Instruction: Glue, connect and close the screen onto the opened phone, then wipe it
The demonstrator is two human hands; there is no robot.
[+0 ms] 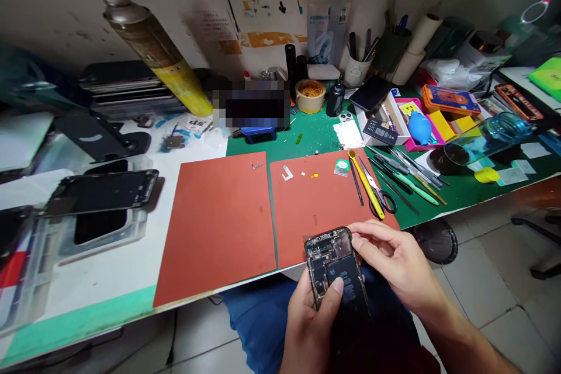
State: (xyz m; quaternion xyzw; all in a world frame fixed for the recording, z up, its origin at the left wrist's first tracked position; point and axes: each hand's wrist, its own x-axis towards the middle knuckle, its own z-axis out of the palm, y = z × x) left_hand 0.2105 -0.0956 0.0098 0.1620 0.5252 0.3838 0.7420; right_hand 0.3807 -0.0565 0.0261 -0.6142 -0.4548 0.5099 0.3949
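An opened smartphone (326, 254) is held over my lap, just off the table's front edge, its circuit board and black battery (348, 286) showing. My left hand (313, 315) grips its lower left part, with the thumb lying across the battery. At the phone's upper right corner, the thumb and index finger of my right hand (390, 251) are pinched on the rim. Whether a small part is between those fingertips is hidden. Beyond the phone, a small J-shaped metal piece (287, 173) and a yellow bit (314, 176) lie on the right red mat (307, 204).
Scissors (377, 187), a yellow-handled tool (367, 184) and a black stick lie at the right mat's edge. Several tweezers and pens lie beyond. Another red mat (219, 222) is on the left, near a phone part (105, 191). A spray can (158, 47) stands behind.
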